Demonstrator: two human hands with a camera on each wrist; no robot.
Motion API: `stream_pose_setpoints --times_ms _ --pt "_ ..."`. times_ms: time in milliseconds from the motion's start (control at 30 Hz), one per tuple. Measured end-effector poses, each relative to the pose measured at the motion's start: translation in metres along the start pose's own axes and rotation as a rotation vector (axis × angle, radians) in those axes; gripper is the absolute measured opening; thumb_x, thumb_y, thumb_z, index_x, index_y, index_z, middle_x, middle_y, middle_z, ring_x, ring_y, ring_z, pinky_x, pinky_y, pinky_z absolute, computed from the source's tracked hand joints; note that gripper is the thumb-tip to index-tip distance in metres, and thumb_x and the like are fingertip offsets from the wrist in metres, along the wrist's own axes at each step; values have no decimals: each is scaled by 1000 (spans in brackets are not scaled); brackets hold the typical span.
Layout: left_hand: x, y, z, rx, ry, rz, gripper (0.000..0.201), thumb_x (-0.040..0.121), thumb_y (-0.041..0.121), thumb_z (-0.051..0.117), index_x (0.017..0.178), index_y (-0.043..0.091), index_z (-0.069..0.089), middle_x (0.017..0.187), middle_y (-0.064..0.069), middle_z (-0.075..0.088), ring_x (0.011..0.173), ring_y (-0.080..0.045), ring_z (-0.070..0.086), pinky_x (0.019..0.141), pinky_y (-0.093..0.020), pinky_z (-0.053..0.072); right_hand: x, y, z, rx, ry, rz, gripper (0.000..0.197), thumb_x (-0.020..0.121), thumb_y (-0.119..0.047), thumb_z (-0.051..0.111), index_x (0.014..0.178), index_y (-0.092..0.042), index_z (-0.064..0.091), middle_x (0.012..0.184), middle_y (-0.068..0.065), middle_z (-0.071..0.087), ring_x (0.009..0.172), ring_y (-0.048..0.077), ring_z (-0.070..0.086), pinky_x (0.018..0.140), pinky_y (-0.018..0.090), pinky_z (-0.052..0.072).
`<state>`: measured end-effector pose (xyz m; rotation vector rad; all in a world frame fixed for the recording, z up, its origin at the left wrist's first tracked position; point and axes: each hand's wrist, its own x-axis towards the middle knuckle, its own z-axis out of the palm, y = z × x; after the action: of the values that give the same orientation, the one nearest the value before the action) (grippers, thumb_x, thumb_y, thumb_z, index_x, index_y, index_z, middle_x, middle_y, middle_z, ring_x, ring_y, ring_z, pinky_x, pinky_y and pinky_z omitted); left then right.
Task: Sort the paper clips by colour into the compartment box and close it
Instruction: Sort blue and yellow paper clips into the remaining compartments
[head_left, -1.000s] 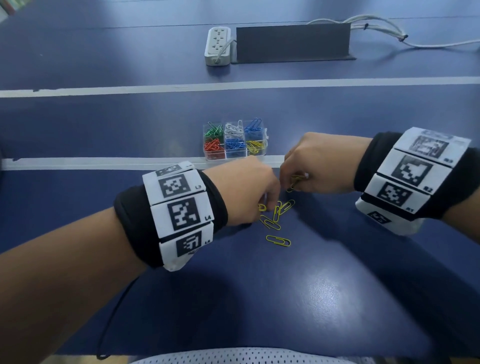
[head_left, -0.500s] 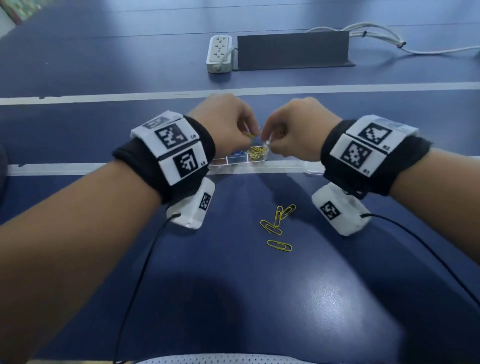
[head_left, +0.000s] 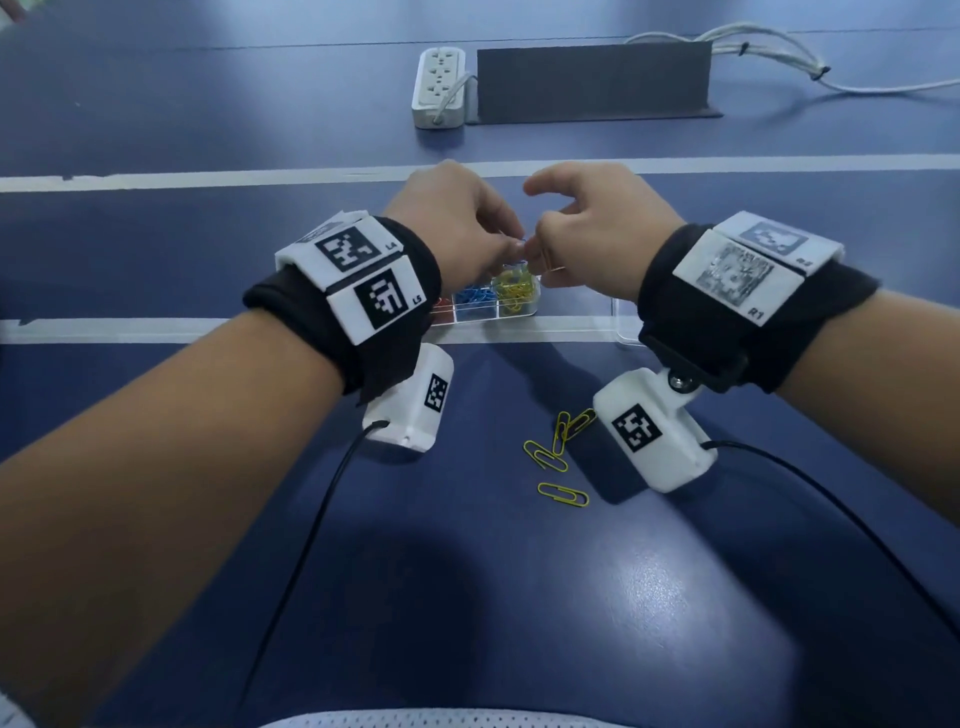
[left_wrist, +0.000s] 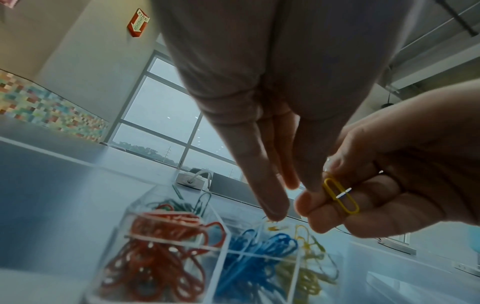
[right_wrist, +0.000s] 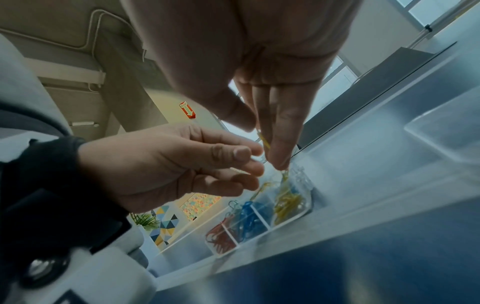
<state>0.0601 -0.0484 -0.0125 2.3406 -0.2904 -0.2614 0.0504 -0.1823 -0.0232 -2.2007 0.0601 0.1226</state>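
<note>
The clear compartment box (head_left: 478, 314) lies open on the white line, with red, blue and yellow paper clips (head_left: 514, 291) in its near row. Both hands hover over the yellow compartment (left_wrist: 309, 273). My right hand (head_left: 535, 254) pinches a yellow paper clip (left_wrist: 340, 195) between thumb and fingers, just above that compartment. My left hand (head_left: 511, 244) is beside it with fingers pointing down and relaxed (left_wrist: 283, 201); I see nothing held in it. Several loose yellow clips (head_left: 556, 447) lie on the blue table nearer to me.
The box's clear lid (right_wrist: 441, 131) lies just right of the box, partly behind my right wrist. A white power strip (head_left: 439, 85) and a dark upright panel (head_left: 592, 83) with cables stand at the far side. Camera cables trail from both wrists.
Both hands rose from the loose yellow clips and moved away from me to above the box. In the last half second they stayed over the yellow compartment.
</note>
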Motion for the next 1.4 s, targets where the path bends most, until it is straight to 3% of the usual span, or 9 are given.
stream_pose_setpoints --times_ms 233,367,433,500,567,667,867,967,1400 --pt "0 -6 -4 35 50 18 20 84 9 56 91 18 72 81 -6 73 73 -21 69 74 -30 58 -3 -3 7 -8 -39 8 58 85 -20 37 142 -25 36 138 10 53 124 25 54 103 41 45" --pt "0 -11 -5 200 42 30 39 83 -1 45 105 23 66 102 1 68 83 -13 57 76 -23 45 -5 -2 4 -59 -10 -35 49 87 -13 35 132 -25 49 127 11 61 107 22 61 94 40 52" --pt "0 -13 -5 283 16 25 45 82 -2 43 114 23 62 112 1 64 91 -14 54 81 -24 44 -7 -4 2 -165 16 -93 44 87 -8 35 119 -23 61 118 7 65 94 17 61 90 32 52" --pt "1 -15 -5 357 13 32 41 84 3 46 117 23 61 117 0 61 95 -14 52 85 -25 41 -6 -6 1 -365 21 -146 41 88 -7 37 112 -23 66 117 5 65 99 19 58 88 24 44" --pt "1 -17 -4 416 14 44 36 86 8 49 116 24 62 119 -2 59 101 -17 52 89 -27 40 -3 -6 1 -553 -16 -167 38 90 -9 40 114 -24 66 123 7 59 113 24 54 93 28 41" --pt "-2 -21 -5 446 17 52 33 88 14 51 117 25 61 120 -4 57 109 -23 52 94 -30 40 4 -9 3 -698 -103 -154 37 89 -9 44 116 -26 65 124 8 55 116 27 52 93 33 42" --pt "-8 -27 -6 469 22 35 36 84 14 60 119 23 59 123 -7 53 109 -24 53 93 -33 42 20 -21 12 -763 -105 -88 22 84 -30 55 88 -14 70 88 7 67 84 26 61 66 29 47" --pt "-10 -28 -6 461 32 20 39 82 14 64 119 23 58 126 -8 52 111 -25 53 95 -35 42 31 -23 18 -772 -138 -8 25 78 -34 62 86 -11 70 81 7 67 75 25 61 59 28 46" --pt "-10 -30 -10 430 27 25 39 82 18 65 120 24 57 127 -6 53 113 -23 53 93 -33 42 41 -33 15 -780 -140 169 31 65 -43 71 61 -16 57 67 5 57 74 28 60 74 35 51"
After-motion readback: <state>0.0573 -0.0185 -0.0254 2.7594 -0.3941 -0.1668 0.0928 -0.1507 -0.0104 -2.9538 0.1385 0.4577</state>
